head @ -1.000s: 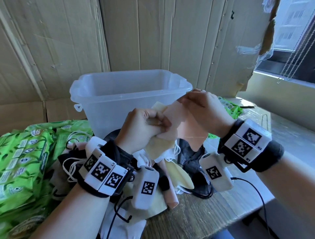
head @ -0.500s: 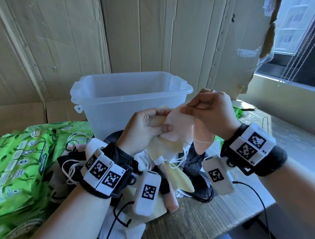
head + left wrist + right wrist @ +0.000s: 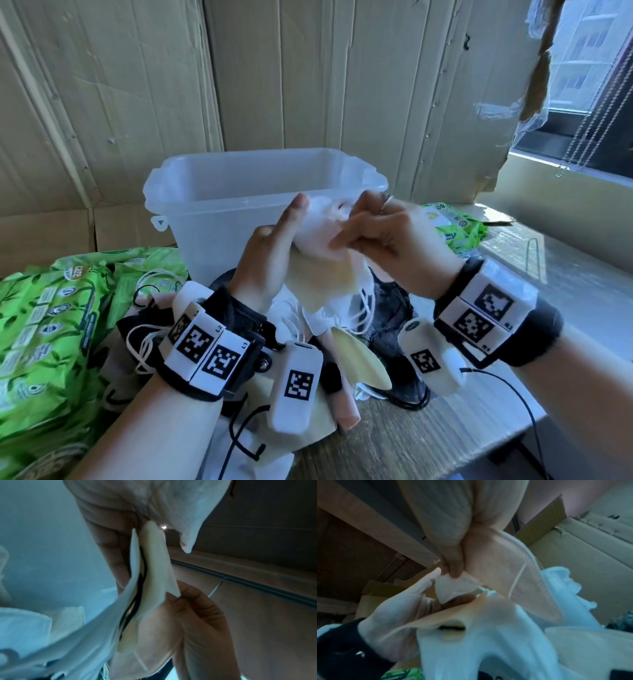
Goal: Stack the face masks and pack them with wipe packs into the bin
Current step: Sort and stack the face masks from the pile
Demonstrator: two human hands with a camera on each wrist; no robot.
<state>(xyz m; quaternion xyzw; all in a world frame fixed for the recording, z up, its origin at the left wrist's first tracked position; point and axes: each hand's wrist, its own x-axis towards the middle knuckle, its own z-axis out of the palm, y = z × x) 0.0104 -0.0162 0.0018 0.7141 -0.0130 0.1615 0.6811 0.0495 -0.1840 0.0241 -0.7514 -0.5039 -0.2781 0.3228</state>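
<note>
My left hand (image 3: 291, 236) holds a small stack of face masks (image 3: 322, 277), cream and white, upright in front of the clear plastic bin (image 3: 212, 205). In the left wrist view its thumb (image 3: 193, 601) presses the stack (image 3: 154, 568) against the fingers. My right hand (image 3: 346, 240) pinches the top corner of a pale pink mask (image 3: 325, 222) against that stack. The right wrist view shows its fingertips (image 3: 455, 570) on the mask corner (image 3: 452, 588), and the pink mask (image 3: 513, 577) hanging beside it. Ear loops dangle below the stack.
Green wipe packs (image 3: 51, 329) lie piled at the left, and more wipe packs (image 3: 452, 229) lie right of the bin. Loose masks (image 3: 359, 359), dark and light, lie heaped on the wooden table (image 3: 428, 438) under my wrists. Cardboard walls stand behind.
Both hands rose toward the bin's rim. The right hand brought the pink mask flat against the stack, and the left hand's fist loosened, its index finger now pointing up.
</note>
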